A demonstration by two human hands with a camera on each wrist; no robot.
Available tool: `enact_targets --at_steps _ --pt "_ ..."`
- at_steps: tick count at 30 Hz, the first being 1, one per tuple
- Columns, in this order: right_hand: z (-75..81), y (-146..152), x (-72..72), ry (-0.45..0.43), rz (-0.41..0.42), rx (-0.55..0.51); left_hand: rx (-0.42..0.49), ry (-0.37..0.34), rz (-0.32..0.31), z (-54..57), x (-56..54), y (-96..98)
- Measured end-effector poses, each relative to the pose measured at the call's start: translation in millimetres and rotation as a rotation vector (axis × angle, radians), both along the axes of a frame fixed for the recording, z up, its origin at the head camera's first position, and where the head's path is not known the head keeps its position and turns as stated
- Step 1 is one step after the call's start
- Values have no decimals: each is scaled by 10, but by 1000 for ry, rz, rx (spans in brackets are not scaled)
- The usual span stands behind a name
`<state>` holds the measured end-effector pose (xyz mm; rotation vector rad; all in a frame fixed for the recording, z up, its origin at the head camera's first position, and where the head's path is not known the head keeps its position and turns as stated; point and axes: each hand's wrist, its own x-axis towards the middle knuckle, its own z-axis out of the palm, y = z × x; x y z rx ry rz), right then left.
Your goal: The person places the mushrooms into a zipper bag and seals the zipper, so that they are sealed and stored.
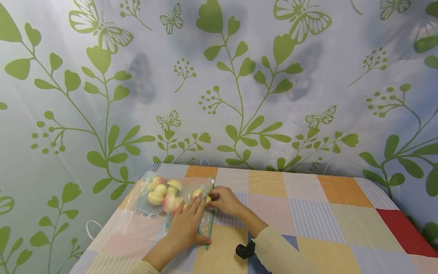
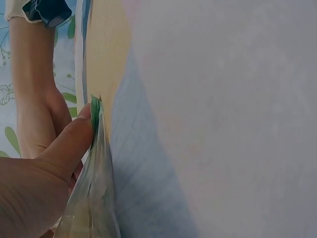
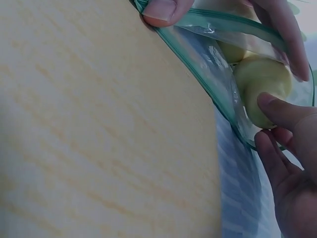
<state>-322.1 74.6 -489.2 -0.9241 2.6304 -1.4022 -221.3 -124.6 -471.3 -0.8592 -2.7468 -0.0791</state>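
A clear zip bag (image 1: 210, 222) with a green edge lies on the patchwork cloth, its mouth toward the right. Several toy mushrooms (image 1: 156, 196), yellow with pink patches, are inside it. My left hand (image 1: 186, 224) lies across the bag, thumb at the near end of the green edge, holding the mouth apart. At the mouth, my right hand (image 1: 227, 200) pinches a yellowish mushroom (image 3: 265, 79) by its stem between thumb and fingers. The left thumb (image 2: 74, 139) rests against the green zip edge (image 2: 95, 116) in the left wrist view.
The patchwork cloth (image 1: 273, 213) covers the table, with a red square at its right edge. A black rounded object (image 1: 244, 251) shows beside my right sleeve. Behind the table hangs a curtain (image 1: 219, 95) printed with green leaves and butterflies.
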Motion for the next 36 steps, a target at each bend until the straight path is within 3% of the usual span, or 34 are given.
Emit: enact_targets --at_steps 10,17,29,36 --pt "-45 -102 0 5 -14 7 0 1 -3 25 2 18" --pt "-24 -150 37 -47 40 27 -4 6 -11 17 -2 29" --pt "-36 27 19 -67 70 -28 -24 40 -8 0 -2 3" --pt "-32 95 20 -53 46 -9 -27 52 -14 -16 -4 -9"
